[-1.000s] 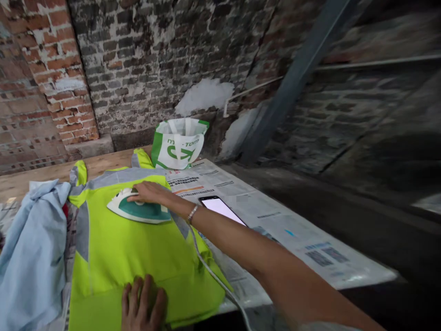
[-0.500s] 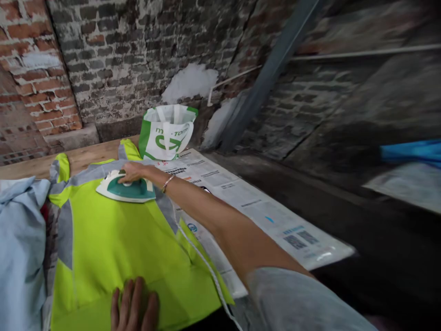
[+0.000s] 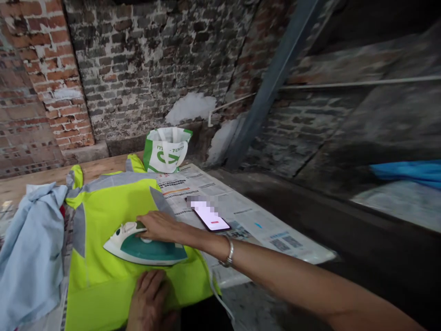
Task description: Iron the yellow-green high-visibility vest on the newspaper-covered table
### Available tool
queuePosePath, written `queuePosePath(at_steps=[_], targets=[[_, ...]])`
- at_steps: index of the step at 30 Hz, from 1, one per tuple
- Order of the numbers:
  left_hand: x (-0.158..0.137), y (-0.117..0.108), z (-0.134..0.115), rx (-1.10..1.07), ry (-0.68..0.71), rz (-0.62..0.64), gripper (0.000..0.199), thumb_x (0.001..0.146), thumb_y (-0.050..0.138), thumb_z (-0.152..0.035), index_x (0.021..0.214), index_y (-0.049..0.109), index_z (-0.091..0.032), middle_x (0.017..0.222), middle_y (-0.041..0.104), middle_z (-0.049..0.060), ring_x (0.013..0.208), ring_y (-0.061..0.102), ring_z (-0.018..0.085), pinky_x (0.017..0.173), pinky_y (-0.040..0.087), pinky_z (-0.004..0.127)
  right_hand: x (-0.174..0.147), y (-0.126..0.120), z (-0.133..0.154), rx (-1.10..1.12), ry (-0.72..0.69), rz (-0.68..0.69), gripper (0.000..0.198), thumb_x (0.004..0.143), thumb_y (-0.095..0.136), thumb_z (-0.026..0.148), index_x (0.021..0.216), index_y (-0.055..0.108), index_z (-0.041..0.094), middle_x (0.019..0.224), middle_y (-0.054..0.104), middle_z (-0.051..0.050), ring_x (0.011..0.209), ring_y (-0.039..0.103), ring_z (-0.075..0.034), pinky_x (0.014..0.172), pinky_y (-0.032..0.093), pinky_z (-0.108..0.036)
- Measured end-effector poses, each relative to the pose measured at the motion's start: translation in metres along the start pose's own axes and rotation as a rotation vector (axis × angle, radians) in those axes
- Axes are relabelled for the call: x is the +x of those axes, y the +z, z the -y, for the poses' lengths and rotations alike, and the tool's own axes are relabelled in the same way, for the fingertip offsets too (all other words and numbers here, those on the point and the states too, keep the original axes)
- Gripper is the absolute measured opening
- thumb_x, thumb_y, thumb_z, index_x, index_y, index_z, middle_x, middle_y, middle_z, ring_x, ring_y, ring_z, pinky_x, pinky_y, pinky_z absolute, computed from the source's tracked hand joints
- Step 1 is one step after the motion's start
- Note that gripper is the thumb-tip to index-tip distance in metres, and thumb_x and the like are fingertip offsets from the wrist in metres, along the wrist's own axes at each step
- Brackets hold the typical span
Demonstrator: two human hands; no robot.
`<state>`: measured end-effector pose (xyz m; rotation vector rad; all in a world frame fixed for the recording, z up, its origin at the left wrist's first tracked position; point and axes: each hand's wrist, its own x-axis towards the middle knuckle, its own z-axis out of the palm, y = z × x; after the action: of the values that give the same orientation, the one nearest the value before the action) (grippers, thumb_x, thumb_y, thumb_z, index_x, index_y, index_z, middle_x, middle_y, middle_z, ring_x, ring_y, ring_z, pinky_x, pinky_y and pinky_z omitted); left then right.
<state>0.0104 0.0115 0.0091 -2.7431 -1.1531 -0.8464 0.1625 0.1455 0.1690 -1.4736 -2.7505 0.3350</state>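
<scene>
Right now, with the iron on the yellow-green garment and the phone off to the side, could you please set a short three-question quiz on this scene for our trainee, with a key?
1. Which of the person's hands grips the iron?
2. True or false: the phone lies on printed paper with its lit screen facing up.
3. Fill in the blank: beside the yellow-green garment, on the person's left, lies a crumpled light blue ____.

Key:
1. The right hand.
2. True.
3. Cloth.
</scene>
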Motion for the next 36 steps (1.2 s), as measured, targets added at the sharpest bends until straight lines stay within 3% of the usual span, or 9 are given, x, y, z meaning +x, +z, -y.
queuePosePath(at_steps=[5,9,11,14,17,20,24,29,36], targets=[[-0.007,0.0,-0.007,-0.114,-0.008,0.023,0.052,0.077,0.082,-0.038,0.124,0.069,-0.02,0.142,0.065,0.014,0.127,0.065,0.035,0.101,0.06,0.053,0.042,-0.009,-0.023,-0.043,0.026,-0.02,0.03,0.089,0.065,0.034,0.116,0.074,0.025,0.113,0.079,-0.01,0.107,0.073,-0.029,0.079,0.05,-0.03],[0.007,-0.036,0.007,-0.337,-0.167,0.099,0.042,0.086,0.075,-0.043,0.124,0.071,-0.025,0.138,0.068,0.009,0.127,0.066,0.026,0.101,0.06,0.039,0.095,-0.014,-0.047,-0.049,0.113,-0.092,0.033,0.089,0.064,0.031,0.119,0.074,0.021,0.118,0.077,-0.013,0.114,0.07,-0.03,0.085,0.051,-0.032],[0.032,-0.06,0.043,-0.342,-0.345,0.093,0.026,0.098,0.058,-0.035,0.118,0.073,-0.026,0.127,0.075,0.005,0.116,0.072,0.02,0.099,0.06,0.033,0.12,-0.016,-0.055,-0.052,0.167,-0.125,0.036,0.091,0.062,0.03,0.123,0.072,0.018,0.123,0.075,-0.016,0.117,0.068,-0.031,0.088,0.05,-0.033],[0.083,-0.085,0.129,-0.076,-0.627,0.094,0.034,0.101,0.043,-0.027,0.112,0.075,-0.023,0.121,0.077,0.005,0.111,0.073,0.019,0.1,0.058,0.032,0.146,-0.021,-0.065,-0.042,0.188,-0.151,0.039,0.092,0.062,0.03,0.127,0.07,0.016,0.127,0.073,-0.018,0.121,0.066,-0.031,0.092,0.05,-0.034],[0.118,-0.083,0.212,0.097,-0.765,0.052,0.04,0.095,0.04,-0.018,0.122,0.07,-0.013,0.128,0.073,0.015,0.122,0.068,0.026,0.108,0.052,0.042,0.157,-0.025,-0.073,-0.037,0.123,-0.118,0.037,0.09,0.065,0.03,0.124,0.072,0.019,0.126,0.074,-0.016,0.12,0.067,-0.031,0.092,0.05,-0.034],[0.121,-0.062,0.255,0.228,-0.837,0.054,0.041,0.093,0.047,-0.023,0.127,0.066,-0.011,0.142,0.064,0.018,0.141,0.052,0.032,0.119,0.037,0.052,0.168,-0.028,-0.075,-0.047,0.077,-0.103,0.034,0.089,0.067,0.029,0.121,0.074,0.021,0.125,0.075,-0.013,0.118,0.068,-0.031,0.09,0.051,-0.033],[0.102,-0.039,0.267,0.33,-0.867,0.08,0.053,0.097,0.043,-0.031,0.141,0.056,-0.004,0.157,0.047,0.023,0.151,0.036,0.036,0.123,0.027,0.056,0.196,-0.029,-0.061,-0.051,0.061,-0.15,0.034,0.091,0.064,0.028,0.121,0.075,0.018,0.125,0.075,-0.017,0.119,0.068,-0.032,0.091,0.053,-0.034],[0.095,-0.034,0.274,0.418,-0.86,0.095,0.06,0.098,0.036,-0.031,0.147,0.049,0.002,0.158,0.044,0.026,0.152,0.036,0.036,0.123,0.027,0.053,0.231,-0.028,-0.053,-0.06,-0.002,-0.202,0.037,0.09,0.061,0.023,0.125,0.073,0.017,0.125,0.074,-0.017,0.119,0.068,-0.031,0.092,0.054,-0.034],[0.094,-0.031,0.278,0.475,-0.856,0.087,0.061,0.097,0.04,-0.033,0.146,0.05,0.002,0.156,0.046,0.027,0.15,0.038,0.037,0.121,0.032,0.053,0.222,-0.036,-0.118,-0.079,0.182,-0.15,0.043,0.086,0.068,0.027,0.128,0.072,0.017,0.128,0.073,-0.017,0.119,0.068,-0.031,0.092,0.052,-0.032]])
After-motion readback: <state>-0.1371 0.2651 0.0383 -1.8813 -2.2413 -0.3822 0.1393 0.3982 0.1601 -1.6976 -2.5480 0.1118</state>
